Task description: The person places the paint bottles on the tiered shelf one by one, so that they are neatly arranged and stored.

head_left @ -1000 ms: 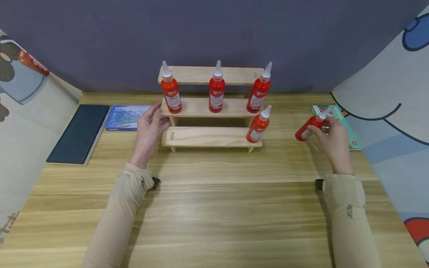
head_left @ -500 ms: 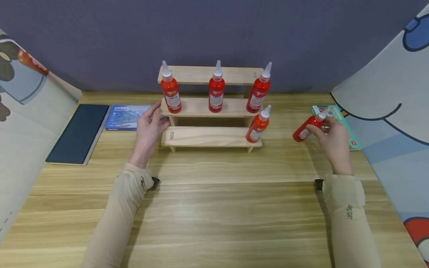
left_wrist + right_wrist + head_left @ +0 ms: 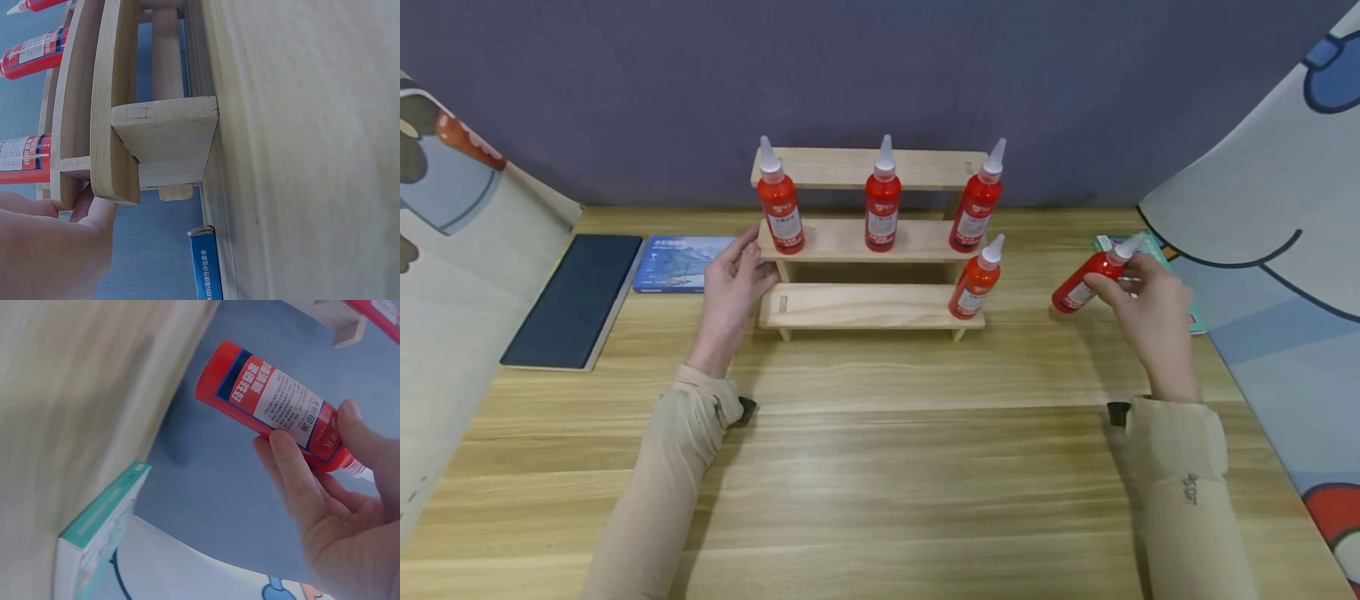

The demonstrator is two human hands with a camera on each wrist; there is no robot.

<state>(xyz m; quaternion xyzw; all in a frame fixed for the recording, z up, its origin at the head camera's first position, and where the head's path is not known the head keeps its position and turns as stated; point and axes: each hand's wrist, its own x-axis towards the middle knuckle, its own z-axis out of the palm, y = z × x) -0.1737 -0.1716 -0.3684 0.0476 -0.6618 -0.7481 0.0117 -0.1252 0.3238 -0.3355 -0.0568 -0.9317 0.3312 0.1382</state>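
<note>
A three-tier wooden stand [image 3: 865, 306] is near the back of the table. Three red squeeze bottles with white pointed caps stand on its middle tier: left [image 3: 786, 218], centre [image 3: 882, 212] and right [image 3: 976, 212]. Another red bottle [image 3: 975, 287] is at the right end of the lowest tier. My left hand [image 3: 733, 287] holds the left end of the middle tier; the left wrist view shows fingers [image 3: 94, 212] around the plank. Right of the stand, my right hand [image 3: 1153, 312] grips a tilted red squeeze bottle [image 3: 275, 403] near its cap, off the table.
At the left lie a dark tablet-like slab [image 3: 574, 302] and a blue box [image 3: 673, 263]. Partly hidden behind the right hand is a green box [image 3: 1197, 320]. A dark panel [image 3: 880, 75] rises behind the stand, with printed side panels at left and right.
My right hand has shifted slightly left with the bottle, turning a little at the wrist. The left hand stays at the stand, and the standing bottles keep their places.
</note>
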